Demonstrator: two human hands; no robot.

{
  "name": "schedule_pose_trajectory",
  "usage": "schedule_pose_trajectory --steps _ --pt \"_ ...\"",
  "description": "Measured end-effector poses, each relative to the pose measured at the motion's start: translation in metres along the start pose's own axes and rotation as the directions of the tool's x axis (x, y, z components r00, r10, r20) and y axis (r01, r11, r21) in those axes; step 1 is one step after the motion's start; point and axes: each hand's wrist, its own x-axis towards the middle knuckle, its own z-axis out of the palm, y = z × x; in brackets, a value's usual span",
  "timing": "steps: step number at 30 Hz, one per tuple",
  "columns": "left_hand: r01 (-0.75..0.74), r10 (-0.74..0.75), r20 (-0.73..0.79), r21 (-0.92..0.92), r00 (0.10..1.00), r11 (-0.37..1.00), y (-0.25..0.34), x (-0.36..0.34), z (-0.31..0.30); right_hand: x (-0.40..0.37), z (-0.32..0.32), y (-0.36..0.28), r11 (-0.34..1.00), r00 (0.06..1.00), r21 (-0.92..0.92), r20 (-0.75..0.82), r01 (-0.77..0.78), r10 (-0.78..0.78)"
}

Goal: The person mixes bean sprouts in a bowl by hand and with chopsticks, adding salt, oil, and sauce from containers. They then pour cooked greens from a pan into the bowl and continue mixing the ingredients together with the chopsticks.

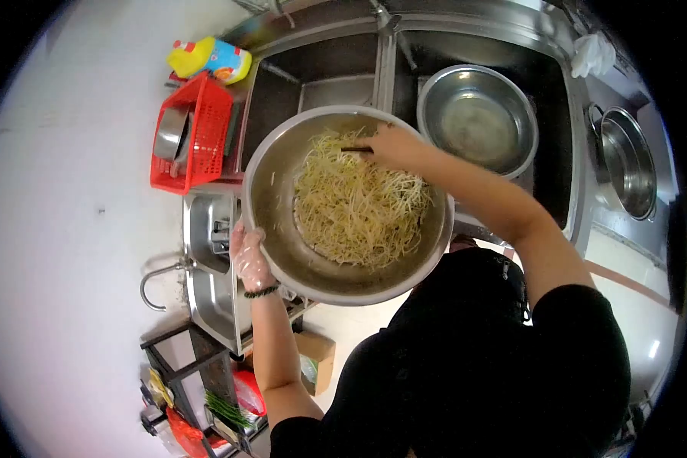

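Note:
A large steel bowl (275, 229) full of pale bean sprouts (359, 202) is held above the sink area. My left hand (248, 256), in a clear plastic glove, grips the bowl's rim at its left side, and a dark bead bracelet sits on that wrist. My right hand (389, 146) reaches over the far rim into the sprouts and pinches a small dark piece between its fingers.
A double steel sink (320, 72) lies behind, its right basin holding an empty steel bowl (477, 118). A red basket (195, 133) and a yellow bottle (210, 59) stand at the left. A small sink with a tap (206, 259) is below; a pot (626, 160) sits at right.

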Motion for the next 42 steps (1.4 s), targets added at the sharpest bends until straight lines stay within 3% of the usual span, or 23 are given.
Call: schedule_pose_trajectory --steps 1,2,5,9,11,14,19,21,22,27,29,33,37,39,42 --pt "0.041 -0.041 0.010 -0.045 0.999 0.998 0.003 -0.002 0.003 -0.008 0.007 0.003 0.989 0.998 0.138 0.024 -0.061 0.058" --pt "0.069 -0.067 0.023 -0.050 0.997 0.996 0.004 0.000 0.000 -0.003 0.038 0.008 0.995 0.999 0.096 -0.047 0.008 -0.004" --pt "0.042 -0.035 0.125 -0.055 0.992 0.998 0.036 -0.014 0.021 -0.037 0.051 -0.041 0.996 0.985 0.087 -0.166 -0.033 0.048" --pt "0.066 -0.063 0.138 -0.018 0.989 0.998 0.062 -0.025 0.047 -0.032 0.045 -0.048 0.973 0.989 0.227 -0.126 -0.043 0.073" --pt "0.010 -0.016 0.190 0.033 0.982 0.999 0.070 -0.022 0.056 -0.032 0.041 -0.046 0.971 0.992 0.239 -0.115 -0.029 0.058" --pt "-0.030 -0.005 0.419 0.077 0.908 0.997 0.098 -0.031 0.086 -0.034 0.036 -0.037 0.952 0.996 0.307 -0.087 -0.008 0.037" --pt "-0.016 -0.082 0.481 0.195 0.873 0.981 0.126 -0.036 0.125 -0.034 0.033 -0.022 0.901 0.994 0.433 -0.110 0.025 0.025" --pt "0.018 -0.119 0.564 0.182 0.817 0.983 0.139 -0.042 0.143 -0.036 0.028 -0.015 0.874 0.993 0.485 -0.118 0.038 0.023" --pt "-0.010 -0.108 0.515 0.220 0.850 0.975 0.142 -0.047 0.154 -0.038 0.025 -0.014 0.850 0.994 0.523 -0.109 0.057 0.001" --pt "0.012 -0.130 0.640 0.186 0.758 0.983 0.149 -0.054 0.168 -0.050 0.023 -0.012 0.808 0.993 0.584 -0.117 0.073 -0.006" --pt "-0.036 -0.059 0.600 0.145 0.798 0.989 0.148 -0.057 0.181 -0.051 0.015 -0.010 0.807 0.998 0.588 -0.058 0.049 -0.019" --pt "-0.035 -0.161 0.693 0.260 0.703 0.965 0.153 -0.048 0.168 -0.055 0.016 -0.009 0.782 0.997 0.619 -0.061 0.074 -0.047" --pt "-0.017 -0.194 0.666 0.296 0.720 0.955 0.153 -0.048 0.173 -0.049 0.020 -0.006 0.766 0.996 0.638 -0.071 0.080 -0.046" --pt "-0.114 -0.077 0.621 0.262 0.780 0.958 0.151 -0.060 0.172 -0.052 0.024 -0.011 0.765 0.994 0.636 -0.094 0.100 -0.052" --pt "-0.060 -0.079 0.599 0.210 0.797 0.976 0.149 -0.055 0.173 -0.049 0.024 -0.012 0.764 0.994 0.637 -0.105 0.100 -0.042"
